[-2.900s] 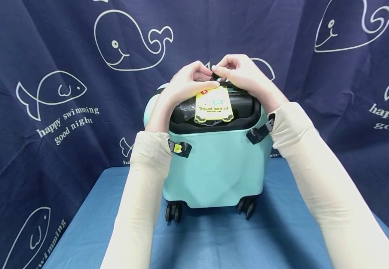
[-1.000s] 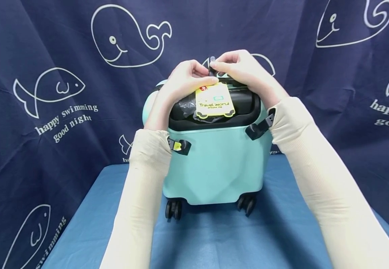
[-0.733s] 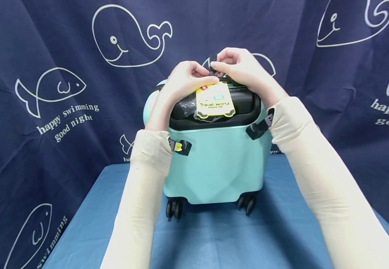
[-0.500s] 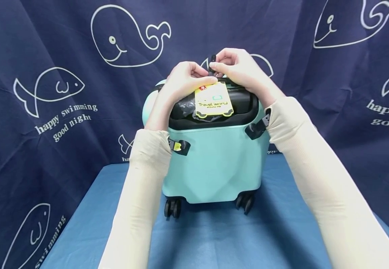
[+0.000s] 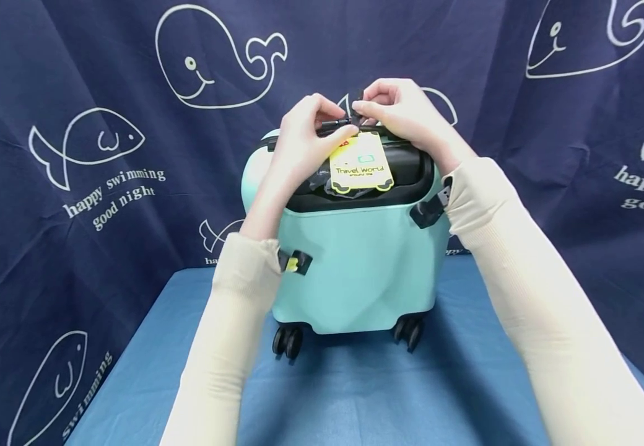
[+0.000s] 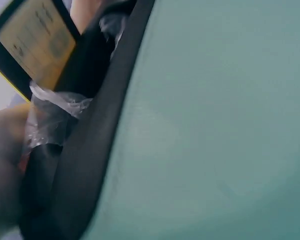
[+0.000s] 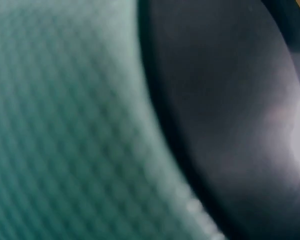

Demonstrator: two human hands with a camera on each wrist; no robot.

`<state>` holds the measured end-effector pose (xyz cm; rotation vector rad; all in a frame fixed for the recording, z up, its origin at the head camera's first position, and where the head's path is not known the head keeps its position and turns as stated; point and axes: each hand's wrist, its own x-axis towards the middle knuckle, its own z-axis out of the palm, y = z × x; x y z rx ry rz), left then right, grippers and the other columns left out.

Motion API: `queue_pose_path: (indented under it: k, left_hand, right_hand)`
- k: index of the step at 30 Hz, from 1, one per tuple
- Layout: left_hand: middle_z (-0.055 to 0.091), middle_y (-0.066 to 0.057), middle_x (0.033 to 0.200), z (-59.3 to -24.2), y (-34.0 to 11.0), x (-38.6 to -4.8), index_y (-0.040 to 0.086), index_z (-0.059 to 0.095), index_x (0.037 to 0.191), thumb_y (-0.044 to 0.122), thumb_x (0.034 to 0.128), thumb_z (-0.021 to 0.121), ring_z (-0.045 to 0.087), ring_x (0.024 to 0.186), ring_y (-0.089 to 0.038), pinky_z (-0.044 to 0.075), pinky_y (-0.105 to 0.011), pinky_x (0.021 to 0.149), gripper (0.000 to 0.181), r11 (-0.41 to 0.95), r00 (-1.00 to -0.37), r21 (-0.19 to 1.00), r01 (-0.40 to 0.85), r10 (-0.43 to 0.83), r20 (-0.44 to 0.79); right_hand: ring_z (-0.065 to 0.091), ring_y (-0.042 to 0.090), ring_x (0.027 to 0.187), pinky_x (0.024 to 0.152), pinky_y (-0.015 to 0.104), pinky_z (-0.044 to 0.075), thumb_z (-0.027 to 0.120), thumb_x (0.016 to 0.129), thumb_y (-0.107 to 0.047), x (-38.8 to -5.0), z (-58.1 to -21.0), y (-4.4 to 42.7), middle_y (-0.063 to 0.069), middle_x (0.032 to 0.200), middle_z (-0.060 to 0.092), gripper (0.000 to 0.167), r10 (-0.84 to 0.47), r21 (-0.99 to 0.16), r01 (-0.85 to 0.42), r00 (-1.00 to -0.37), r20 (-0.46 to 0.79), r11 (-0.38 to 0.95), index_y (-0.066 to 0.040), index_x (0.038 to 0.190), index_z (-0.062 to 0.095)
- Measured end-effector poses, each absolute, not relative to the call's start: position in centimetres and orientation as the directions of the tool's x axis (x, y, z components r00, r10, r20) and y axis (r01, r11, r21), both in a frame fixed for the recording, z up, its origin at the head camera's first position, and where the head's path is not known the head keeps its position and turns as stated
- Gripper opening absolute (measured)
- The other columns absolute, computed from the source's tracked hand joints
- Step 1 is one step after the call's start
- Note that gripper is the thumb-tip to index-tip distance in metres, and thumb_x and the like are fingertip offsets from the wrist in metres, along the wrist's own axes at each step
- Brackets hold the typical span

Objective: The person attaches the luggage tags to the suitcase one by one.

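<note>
A mint-green suitcase [image 5: 358, 266] with a black top recess stands on its wheels. My right hand [image 5: 402, 114] pinches a small dark upright strap-like piece [image 5: 357, 113] above the top edge, between thumb and fingertips. Left of it is my left hand [image 5: 308, 133], thumb and fingers apart, with a thin black bar [image 5: 333, 125] showing in the gap. Its thumb tip lies close to the dark piece; contact is unclear. Below hangs a yellow-edged "Travel World" tag [image 5: 361, 162]. The left wrist view shows clear plastic wrap [image 6: 57, 107] by the tag; the right wrist view shows mostly suitcase shell [image 7: 65, 140].
The suitcase's black wheels [image 5: 288, 339] rest on a blue cloth-covered surface [image 5: 322, 396]. Close behind hangs a navy curtain [image 5: 104, 62] printed with whales and fish. Black camera straps [image 5: 429, 210] sit at both wrists, in front of the suitcase.
The dark piece in my right hand has risen and turned upright, then shifted slightly right. My left thumb and fingers have spread apart and my left wrist has dropped, exposing the black bar.
</note>
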<state>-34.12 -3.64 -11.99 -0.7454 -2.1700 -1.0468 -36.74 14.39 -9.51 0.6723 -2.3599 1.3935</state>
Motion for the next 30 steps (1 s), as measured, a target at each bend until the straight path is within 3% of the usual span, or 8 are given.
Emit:
queue_pose_path:
  k: [5,9,11,13,15,18,24,30]
  left_hand:
    - [0.066,-0.012,0.093,-14.9,-4.7,-32.1,-0.002,0.066,0.091,0.012,0.0873,0.066,0.063,0.094,-0.018,0.046,-0.021,0.089,0.014,0.360,-0.306,0.214,0.908,0.221,0.926]
    - [0.066,-0.011,0.099,-16.5,-5.6,-31.0,0.001,0.066,0.098,0.020,0.0772,0.078,0.060,0.100,-0.020,0.042,-0.028,0.095,0.031,0.302,-0.141,0.036,0.953,0.335,0.932]
    - [0.064,-0.011,0.102,-17.0,-5.7,-30.7,0.002,0.066,0.099,0.021,0.0720,0.082,0.057,0.102,-0.021,0.040,-0.029,0.098,0.037,0.310,-0.107,-0.022,0.951,0.391,0.914]
    - [0.063,-0.010,0.102,-17.3,-5.7,-30.4,0.004,0.066,0.097,0.015,0.0728,0.080,0.056,0.103,-0.022,0.038,-0.030,0.099,0.030,0.346,-0.087,-0.068,0.936,0.414,0.906]
    - [0.063,-0.010,0.101,-17.4,-5.5,-30.3,0.004,0.067,0.093,0.003,0.0769,0.072,0.057,0.102,-0.024,0.039,-0.031,0.098,0.017,0.379,-0.068,-0.103,0.920,0.412,0.909]
    - [0.065,-0.012,0.096,-17.5,-5.3,-30.3,0.003,0.069,0.088,-0.011,0.0753,0.058,0.059,0.097,-0.026,0.041,-0.034,0.096,0.021,0.389,-0.036,-0.127,0.912,0.385,0.922]
    - [0.070,-0.011,0.089,-18.1,-5.2,-30.6,0.002,0.072,0.086,-0.012,0.0746,0.058,0.063,0.093,-0.027,0.038,-0.053,0.101,0.023,0.351,0.046,-0.175,0.920,0.348,0.937]
    - [0.072,-0.011,0.087,-18.7,-5.1,-30.7,0.003,0.073,0.087,-0.012,0.0755,0.056,0.066,0.097,-0.029,0.036,-0.052,0.104,0.025,0.322,0.074,-0.183,0.929,0.321,0.944]
  right_hand:
    - [0.056,0.004,0.067,0.070,0.019,0.040,0.062,0.090,-0.027,-36.6,-9.3,14.5,-0.013,0.069,0.063,0.014,-0.262,-0.668,-0.563,-0.823,0.503,0.486,-0.014,0.092,0.058]
    - [0.056,0.004,0.068,0.071,0.021,0.036,0.061,0.091,-0.032,-36.6,-9.1,14.4,-0.016,0.065,0.062,0.020,-0.282,-0.588,-0.567,-0.814,0.508,0.576,-0.014,0.097,0.058]
    - [0.055,0.004,0.068,0.071,0.020,0.035,0.061,0.091,-0.033,-36.8,-9.0,14.2,-0.019,0.063,0.060,0.022,-0.291,-0.549,-0.568,-0.809,0.511,0.613,-0.012,0.098,0.059]
    - [0.053,0.003,0.068,0.071,0.020,0.033,0.060,0.091,-0.032,-36.9,-8.9,13.9,-0.021,0.061,0.058,0.024,-0.297,-0.511,-0.563,-0.807,0.511,0.650,-0.010,0.099,0.060]
    - [0.051,0.004,0.068,0.073,0.020,0.032,0.061,0.090,-0.032,-37.1,-8.8,13.7,-0.020,0.060,0.058,0.026,-0.294,-0.486,-0.554,-0.808,0.512,0.676,-0.008,0.100,0.062]
    - [0.050,0.004,0.070,0.075,0.021,0.033,0.062,0.089,-0.033,-37.2,-8.8,13.4,-0.017,0.063,0.060,0.029,-0.274,-0.473,-0.529,-0.818,0.506,0.705,-0.007,0.102,0.064]
    - [0.053,0.003,0.076,0.075,0.020,0.037,0.065,0.086,-0.034,-37.2,-8.8,13.2,-0.011,0.076,0.066,0.033,-0.223,-0.489,-0.463,-0.854,0.470,0.739,-0.007,0.104,0.069]
    - [0.051,0.007,0.084,0.075,0.019,0.036,0.065,0.085,-0.038,-36.9,-8.6,13.5,-0.019,0.072,0.062,0.036,-0.213,-0.540,-0.400,-0.902,0.377,0.741,-0.009,0.107,0.071]
